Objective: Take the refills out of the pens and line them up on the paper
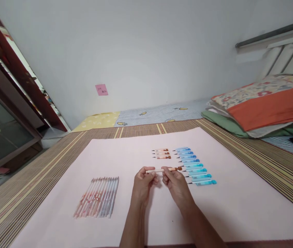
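A slim pencil with a pale body and a brown end lies level between my hands. My left hand pinches its pale left end, and my right hand grips it nearer the brown end. Just beyond my hands, three brown-ended pencils lie in a short column, dark tips pointing left. Beside my right hand runs a column of several blue and turquoise pencils, tips also to the left. Left of my left hand, several slender pens in pink and grey tones lie side by side.
All of this lies on a pale pink sheet over a striped mat. Folded bedding with an orange and floral cover is piled at the right. A pink note is stuck on the wall behind.
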`<state>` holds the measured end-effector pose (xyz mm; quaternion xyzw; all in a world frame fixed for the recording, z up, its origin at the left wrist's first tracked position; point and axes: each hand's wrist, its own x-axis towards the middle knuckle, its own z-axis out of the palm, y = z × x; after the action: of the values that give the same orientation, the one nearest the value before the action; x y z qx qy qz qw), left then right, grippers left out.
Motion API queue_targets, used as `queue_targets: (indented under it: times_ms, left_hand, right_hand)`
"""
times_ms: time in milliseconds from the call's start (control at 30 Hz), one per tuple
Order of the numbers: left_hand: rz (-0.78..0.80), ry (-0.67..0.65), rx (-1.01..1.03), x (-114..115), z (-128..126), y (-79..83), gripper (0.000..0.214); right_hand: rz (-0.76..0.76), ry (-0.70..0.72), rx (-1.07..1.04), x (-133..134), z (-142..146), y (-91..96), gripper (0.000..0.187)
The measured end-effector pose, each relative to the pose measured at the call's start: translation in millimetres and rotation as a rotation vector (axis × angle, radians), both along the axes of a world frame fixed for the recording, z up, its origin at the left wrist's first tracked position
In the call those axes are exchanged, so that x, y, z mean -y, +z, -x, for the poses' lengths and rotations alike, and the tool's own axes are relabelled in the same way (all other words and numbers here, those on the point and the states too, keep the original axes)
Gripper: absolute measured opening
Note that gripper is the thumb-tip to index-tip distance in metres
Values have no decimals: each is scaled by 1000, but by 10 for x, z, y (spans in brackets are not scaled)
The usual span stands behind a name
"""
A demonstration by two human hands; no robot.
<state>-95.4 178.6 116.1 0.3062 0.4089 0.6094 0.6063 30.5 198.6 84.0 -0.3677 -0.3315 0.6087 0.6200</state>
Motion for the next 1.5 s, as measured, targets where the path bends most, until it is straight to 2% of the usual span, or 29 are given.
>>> queue_targets:
  times_ms: [100, 200, 267, 367, 467, 667, 900, 1000, 1100, 1300, 1400, 1500]
  left_hand:
    - [63, 47, -42, -14, 4, -43, 52]
    - [198, 115, -111, -29, 8, -110, 60]
    - [234, 121, -105, -27, 11, -112, 62]
    - [157, 64, 27, -14, 16, -53, 57]
    - [114, 14, 97, -18, 24, -27, 60]
    - [228, 131, -14, -62, 46, -168, 57]
    - [166, 56, 128, -45, 43, -91, 47]
    - [182, 128, 153, -51, 53, -78, 36]
    - [218, 223, 164, -62, 81, -97, 39]
    - [307, 291, 290, -63, 112, -70, 31]
    - [352, 286, 426, -57, 90, -26, 28]
    - [336, 241, 528, -45, 61, 3, 26]
  right_hand:
    - [-15, 17, 27, 14, -7, -16, 51]
    - [-73, 19, 99, 13, -5, -71, 49]
    - [-79, 6, 107, 1, -5, -111, 48]
    - [-13, -23, 50, -16, -12, -133, 52]
    - [32, -25, 14, -13, -18, -113, 54]
    - [-45, 30, 76, 2, -20, -132, 49]
    - [14, 39, -3, 44, -21, -95, 50]
    - [20, 56, -39, 64, -24, -64, 48]
    - [21, 29, -81, 56, -44, -59, 46]
    - [61, 11, -257, 21, -93, -27, 43]
    - [97, 101, -337, 73, -62, 14, 37]
    - [169, 319, -339, 177, 40, 26, 37]
